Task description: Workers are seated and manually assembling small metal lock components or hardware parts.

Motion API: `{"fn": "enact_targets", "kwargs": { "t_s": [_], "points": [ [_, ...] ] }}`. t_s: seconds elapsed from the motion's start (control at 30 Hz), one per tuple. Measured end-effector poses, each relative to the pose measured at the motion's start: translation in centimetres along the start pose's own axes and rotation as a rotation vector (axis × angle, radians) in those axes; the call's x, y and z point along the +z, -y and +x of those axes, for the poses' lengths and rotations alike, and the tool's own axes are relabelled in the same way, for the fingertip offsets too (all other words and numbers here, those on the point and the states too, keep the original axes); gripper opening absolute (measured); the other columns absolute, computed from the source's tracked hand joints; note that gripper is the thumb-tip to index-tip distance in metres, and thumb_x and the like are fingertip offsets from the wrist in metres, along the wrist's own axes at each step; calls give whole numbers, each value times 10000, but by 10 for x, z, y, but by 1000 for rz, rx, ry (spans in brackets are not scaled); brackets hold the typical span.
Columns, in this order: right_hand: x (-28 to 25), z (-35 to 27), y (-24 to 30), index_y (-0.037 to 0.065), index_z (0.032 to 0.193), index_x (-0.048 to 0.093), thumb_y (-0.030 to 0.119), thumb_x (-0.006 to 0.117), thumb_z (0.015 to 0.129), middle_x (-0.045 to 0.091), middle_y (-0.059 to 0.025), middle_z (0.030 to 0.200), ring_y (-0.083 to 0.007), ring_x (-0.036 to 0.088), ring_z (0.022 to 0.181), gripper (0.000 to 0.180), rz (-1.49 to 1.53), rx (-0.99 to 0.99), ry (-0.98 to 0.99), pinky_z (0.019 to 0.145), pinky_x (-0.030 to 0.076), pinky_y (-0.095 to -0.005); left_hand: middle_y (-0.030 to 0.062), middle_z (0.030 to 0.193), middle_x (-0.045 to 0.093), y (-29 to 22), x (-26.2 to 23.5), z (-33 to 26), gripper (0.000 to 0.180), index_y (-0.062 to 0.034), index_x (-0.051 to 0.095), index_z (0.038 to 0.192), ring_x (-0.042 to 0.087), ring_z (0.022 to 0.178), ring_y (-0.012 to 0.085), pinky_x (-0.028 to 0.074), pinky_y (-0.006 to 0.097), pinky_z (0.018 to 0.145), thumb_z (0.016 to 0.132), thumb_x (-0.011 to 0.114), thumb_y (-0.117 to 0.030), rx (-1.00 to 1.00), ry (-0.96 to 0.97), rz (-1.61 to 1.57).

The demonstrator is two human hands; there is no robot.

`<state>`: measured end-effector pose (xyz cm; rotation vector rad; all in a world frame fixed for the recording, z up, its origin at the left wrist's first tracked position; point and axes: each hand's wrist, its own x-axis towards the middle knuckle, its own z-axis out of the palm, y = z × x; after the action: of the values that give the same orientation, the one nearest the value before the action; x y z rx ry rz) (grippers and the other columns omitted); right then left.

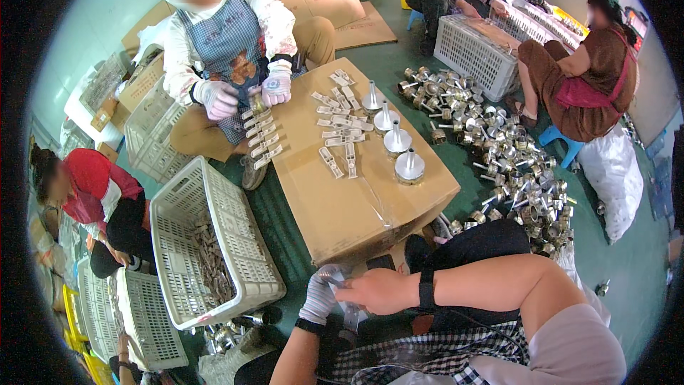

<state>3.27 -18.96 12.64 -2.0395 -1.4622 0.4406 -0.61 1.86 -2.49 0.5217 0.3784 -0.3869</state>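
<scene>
Just below the near edge of the cardboard box, my left hand (320,298), in a striped white knit glove, is closed around one side of a thin, pale, shiny piece (349,311). My right hand (381,291) is bare, with a black band at the wrist. Its fingers pinch the same piece from the other side. The fingers cover much of it, so its kind is unclear. On the box top (306,199) ahead stand several round metal parts with upright stems (410,166), beside scattered flat metal clips (342,121).
Across the box a gloved co-worker (228,50) handles a part above a row of clips (262,139). A white crate (242,242) holding metal pieces stands left. Stemmed metal parts (513,164) pile on the floor to the right. Other people sit around.
</scene>
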Motion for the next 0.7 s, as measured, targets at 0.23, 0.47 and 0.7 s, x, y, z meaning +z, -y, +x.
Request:
{"fn": "enact_targets", "kwargs": {
  "t_s": [0.23, 0.47, 0.7],
  "points": [
    [3, 0, -3, 94, 1112, 453, 104, 635, 745, 585, -152, 922, -380, 594, 824, 410, 220, 133, 6, 690, 463, -483, 141, 964, 631, 5, 20, -8, 215, -16, 580, 968, 597, 886, 272, 472, 409, 832, 851, 468, -158, 44, -34, 163],
    [9, 5, -7, 92, 1210, 425, 124, 690, 731, 520, -138, 1249, -355, 539, 1070, 549, 324, 196, 66, 859, 461, -425, 99, 939, 643, 3, 13, -10, 183, -29, 578, 1004, 618, 846, 213, 505, 340, 752, 868, 482, -103, -6, 49, 32],
    [20, 4, -14, 93, 1221, 436, 80, 683, 745, 524, -122, 1251, -328, 523, 1117, 536, 416, 136, 38, 897, 447, -417, 52, 923, 638, 2, 14, -13, 240, -41, 568, 1033, 622, 799, 129, 522, 262, 674, 819, 536, 63, 122, 77, 423]
  ]
}}
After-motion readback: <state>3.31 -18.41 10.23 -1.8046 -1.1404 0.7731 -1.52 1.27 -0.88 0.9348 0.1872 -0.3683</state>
